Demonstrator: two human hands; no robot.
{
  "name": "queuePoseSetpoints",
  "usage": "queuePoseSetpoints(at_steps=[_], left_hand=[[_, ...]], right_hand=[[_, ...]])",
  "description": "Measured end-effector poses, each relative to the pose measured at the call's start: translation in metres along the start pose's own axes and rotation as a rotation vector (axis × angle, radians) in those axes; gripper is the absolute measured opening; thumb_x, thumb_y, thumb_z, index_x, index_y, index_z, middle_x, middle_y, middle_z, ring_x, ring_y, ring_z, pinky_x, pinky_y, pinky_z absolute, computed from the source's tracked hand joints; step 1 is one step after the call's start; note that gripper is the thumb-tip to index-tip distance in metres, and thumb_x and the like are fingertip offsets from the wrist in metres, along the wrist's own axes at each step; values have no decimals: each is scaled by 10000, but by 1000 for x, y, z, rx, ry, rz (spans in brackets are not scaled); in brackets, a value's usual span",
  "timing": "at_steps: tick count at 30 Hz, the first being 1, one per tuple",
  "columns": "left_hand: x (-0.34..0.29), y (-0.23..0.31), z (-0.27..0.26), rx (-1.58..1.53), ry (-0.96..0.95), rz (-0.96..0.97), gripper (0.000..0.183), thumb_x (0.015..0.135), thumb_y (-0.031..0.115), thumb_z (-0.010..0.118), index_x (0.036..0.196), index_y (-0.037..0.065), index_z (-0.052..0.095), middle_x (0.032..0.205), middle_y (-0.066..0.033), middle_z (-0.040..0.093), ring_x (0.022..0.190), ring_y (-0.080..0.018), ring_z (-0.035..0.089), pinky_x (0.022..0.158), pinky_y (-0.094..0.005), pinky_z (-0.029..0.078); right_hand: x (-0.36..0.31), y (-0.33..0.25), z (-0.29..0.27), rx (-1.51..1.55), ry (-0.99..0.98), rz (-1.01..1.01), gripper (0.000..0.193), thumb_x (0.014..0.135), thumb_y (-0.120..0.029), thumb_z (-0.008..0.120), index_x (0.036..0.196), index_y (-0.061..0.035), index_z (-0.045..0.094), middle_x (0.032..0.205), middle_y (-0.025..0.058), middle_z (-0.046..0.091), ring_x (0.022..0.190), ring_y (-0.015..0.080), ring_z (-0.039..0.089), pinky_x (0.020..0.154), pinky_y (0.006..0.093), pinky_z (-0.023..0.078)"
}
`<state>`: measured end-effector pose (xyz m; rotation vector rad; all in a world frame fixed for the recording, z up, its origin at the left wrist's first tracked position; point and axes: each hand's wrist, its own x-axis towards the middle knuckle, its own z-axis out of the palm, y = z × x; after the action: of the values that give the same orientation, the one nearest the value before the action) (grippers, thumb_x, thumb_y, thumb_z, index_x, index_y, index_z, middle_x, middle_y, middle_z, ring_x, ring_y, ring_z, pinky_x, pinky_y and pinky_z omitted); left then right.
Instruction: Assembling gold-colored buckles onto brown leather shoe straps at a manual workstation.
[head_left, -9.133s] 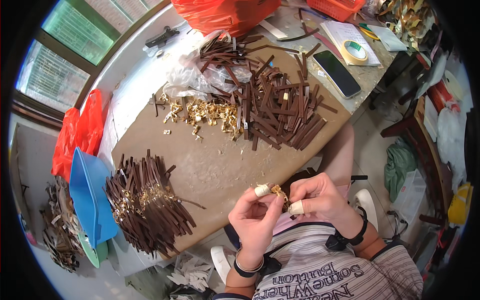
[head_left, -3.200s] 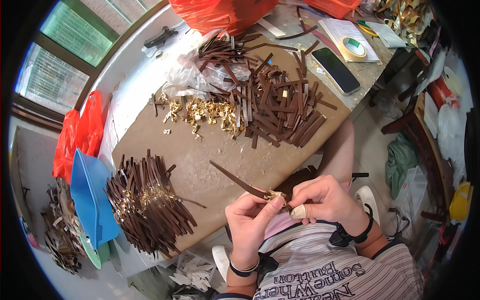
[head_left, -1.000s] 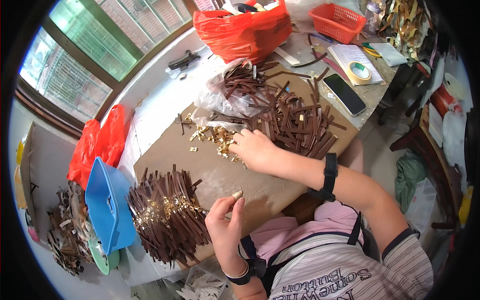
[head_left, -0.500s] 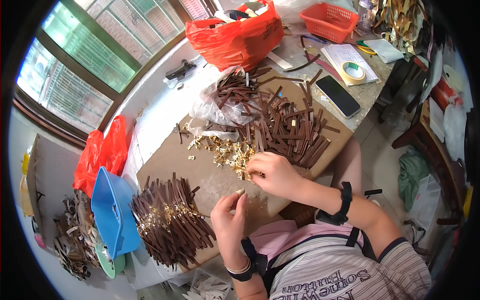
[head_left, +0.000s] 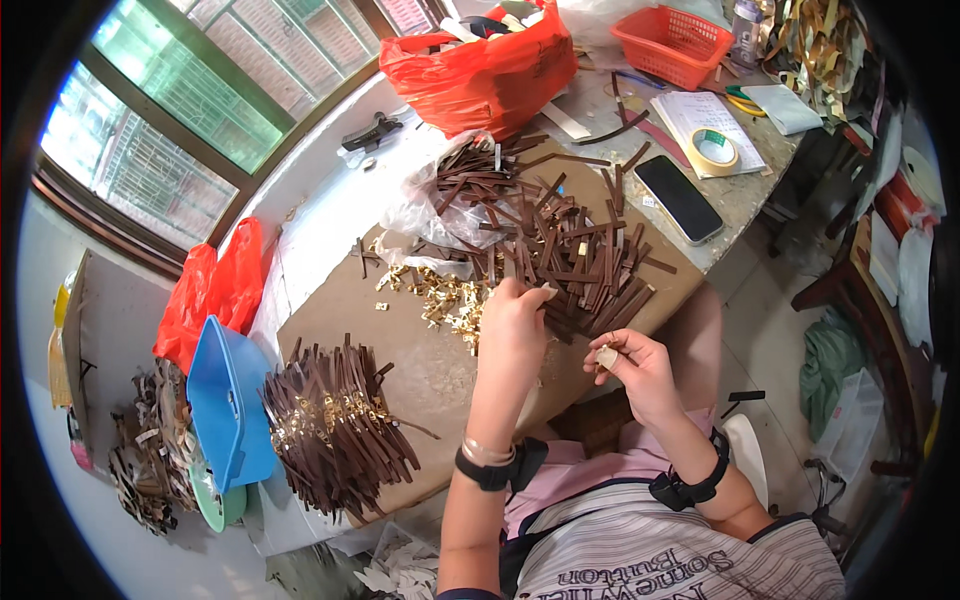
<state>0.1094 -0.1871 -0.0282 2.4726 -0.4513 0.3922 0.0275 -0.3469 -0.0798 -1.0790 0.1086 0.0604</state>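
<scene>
My left hand [head_left: 512,325] reaches over the near edge of a heap of dark brown strips [head_left: 585,265], its fingers curled together. Its fingertips are partly hidden, so what they grip does not show clearly. To the left of this hand lies a loose pile of small gold buckles [head_left: 445,300]. Close to the table's front edge, my right hand [head_left: 645,380] is raised with thumb and fingers pinched; a bit of gold shows at the tips. A pale covering sits on its thumb tip. At the left, brown strips with gold buckles on them [head_left: 335,425] lie in a thick bundle.
On the brown board [head_left: 340,310] a clear plastic bag [head_left: 425,210] spills more strips. Behind stand a red bag [head_left: 480,75] and a red basket [head_left: 672,45]. A phone [head_left: 678,200] and tape roll [head_left: 712,152] lie right; a blue bin [head_left: 228,405] stands left.
My right hand has left the buckle pile, moving right and toward me with its fingers pinched. My left hand has gone forward and right from the board's front to the strip heap.
</scene>
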Motion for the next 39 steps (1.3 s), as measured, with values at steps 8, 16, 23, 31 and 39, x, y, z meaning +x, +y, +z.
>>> queuePoseSetpoints(at_steps=[8,16,23,31,39], left_hand=[[-15,18,-17,197,11,145,177,670,33,704,844,65,695,746,-87,566,712,-275,561,661,-363,467],[-100,30,-32,-468,35,198,241,606,-63,725,832,12,689,750,-87,634,700,-214,632,615,-283,486],[-123,15,-20,-1468,-19,-104,193,714,-26,674,821,22,521,735,-106,541,668,-198,510,599,-299,455],[-127,36,-11,-1468,202,-598,173,805,-73,624,949,0,561,876,-58,580,873,-121,570,781,-236,458],[-127,35,-21,-1357,230,-701,116,890,-7,566,998,-49,571,933,-142,651,835,-198,652,733,-266,534]], right_hand=[[-13,-14,-24,13,-41,57,165,876,-36,576,1021,29,620,882,76,648,795,141,634,674,245,503],[-7,-30,-13,320,-400,337,212,878,-24,566,1076,34,616,1112,153,622,853,162,624,694,244,496],[-13,-28,2,328,-463,439,211,832,-13,625,1035,45,639,987,138,663,825,153,632,687,215,492],[-34,-19,39,32,-172,87,225,787,103,592,996,56,660,905,81,653,795,106,605,690,214,493],[-38,-28,34,-555,-173,-288,305,730,128,575,980,-4,689,850,89,644,736,138,606,640,244,483]])
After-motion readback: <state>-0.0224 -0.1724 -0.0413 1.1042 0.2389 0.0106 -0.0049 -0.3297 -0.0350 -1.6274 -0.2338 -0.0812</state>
